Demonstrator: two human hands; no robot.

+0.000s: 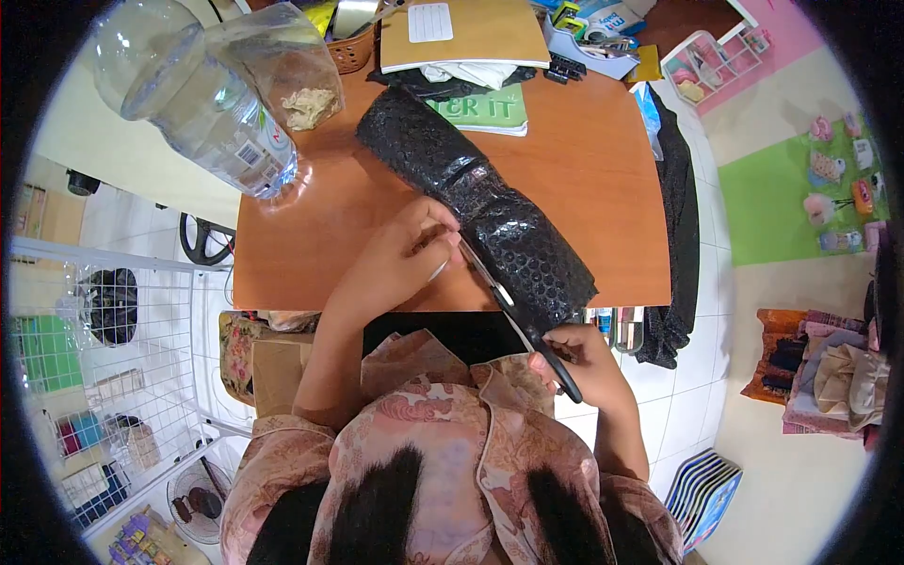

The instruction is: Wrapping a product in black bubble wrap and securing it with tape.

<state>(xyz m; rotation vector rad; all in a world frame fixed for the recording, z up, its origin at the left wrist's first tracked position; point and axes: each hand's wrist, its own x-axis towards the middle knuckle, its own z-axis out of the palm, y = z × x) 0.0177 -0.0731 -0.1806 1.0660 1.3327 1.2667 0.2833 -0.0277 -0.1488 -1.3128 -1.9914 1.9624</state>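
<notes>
A long parcel in black bubble wrap lies diagonally on the wooden table, with a pinched, shiny band near its middle. My right hand grips black-handled scissors at the parcel's near end. Their metal blades point up and left along the parcel's near side. At the blade tips, my left hand has its thumb and fingers drawn together beside the wrap. What sits between those fingertips is too small to tell. A thin pale edge shows under the left palm.
A large water bottle and a clear plastic bag stand at the left of the table. Behind the parcel are a green book, a brown envelope, a brown basket and a pale organiser tray. Black cloth hangs at right.
</notes>
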